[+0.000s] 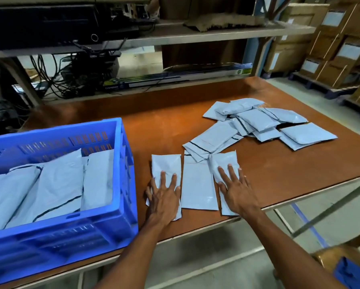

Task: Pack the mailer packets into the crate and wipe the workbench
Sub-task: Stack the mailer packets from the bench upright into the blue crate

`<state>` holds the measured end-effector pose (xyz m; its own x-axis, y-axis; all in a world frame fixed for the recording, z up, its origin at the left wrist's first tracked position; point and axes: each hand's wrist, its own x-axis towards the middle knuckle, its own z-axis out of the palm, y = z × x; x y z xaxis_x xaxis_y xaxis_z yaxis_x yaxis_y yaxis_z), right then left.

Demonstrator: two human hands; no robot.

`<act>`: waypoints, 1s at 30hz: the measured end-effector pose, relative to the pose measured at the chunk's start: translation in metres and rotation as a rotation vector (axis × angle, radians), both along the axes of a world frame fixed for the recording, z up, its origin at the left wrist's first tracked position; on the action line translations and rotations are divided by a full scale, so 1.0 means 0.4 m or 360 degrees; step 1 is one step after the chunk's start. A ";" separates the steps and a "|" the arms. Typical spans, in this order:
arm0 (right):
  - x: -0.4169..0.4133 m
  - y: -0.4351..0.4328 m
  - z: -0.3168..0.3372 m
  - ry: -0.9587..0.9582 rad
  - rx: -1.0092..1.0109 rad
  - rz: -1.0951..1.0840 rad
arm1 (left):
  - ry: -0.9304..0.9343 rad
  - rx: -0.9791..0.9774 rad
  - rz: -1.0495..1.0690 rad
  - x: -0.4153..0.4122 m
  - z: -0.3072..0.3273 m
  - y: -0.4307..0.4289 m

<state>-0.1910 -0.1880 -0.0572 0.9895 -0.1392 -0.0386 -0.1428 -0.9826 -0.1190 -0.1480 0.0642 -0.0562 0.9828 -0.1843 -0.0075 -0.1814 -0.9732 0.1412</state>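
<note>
1. Brown workbench (195, 113) carries our blue crate (120, 163), part-filled with mailer packets (60, 184), at left.
2. Loose packets (258, 124) heap at right; three lie near us.
3. Left hand (164, 195) and right hand (237, 190) press the outer two, fingers spread; we should stack them before lifting.

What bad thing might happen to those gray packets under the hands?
1. The left hand and right hand press flat on two packets close to the front edge of the workbench. A slide toward the person might push one off.
2. The pile overlaps loosely and seems to lie over the top of the middle packet, so pulling that one may drag others.
3. The crate already holds leaning packets, so more may not sit neatly.
</note>
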 end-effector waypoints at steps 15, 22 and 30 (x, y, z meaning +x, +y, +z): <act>0.076 0.204 0.408 -0.1084 0.0540 0.0127 | -0.0647 -0.0702 -0.0079 -0.101 0.542 0.089; 0.087 0.597 0.598 -0.1365 0.0751 0.0713 | -0.0837 -0.0382 0.0241 -0.093 0.652 0.502; 0.132 1.050 0.534 -0.0766 0.0401 0.0960 | -0.0378 0.0076 0.0690 -0.048 0.508 0.981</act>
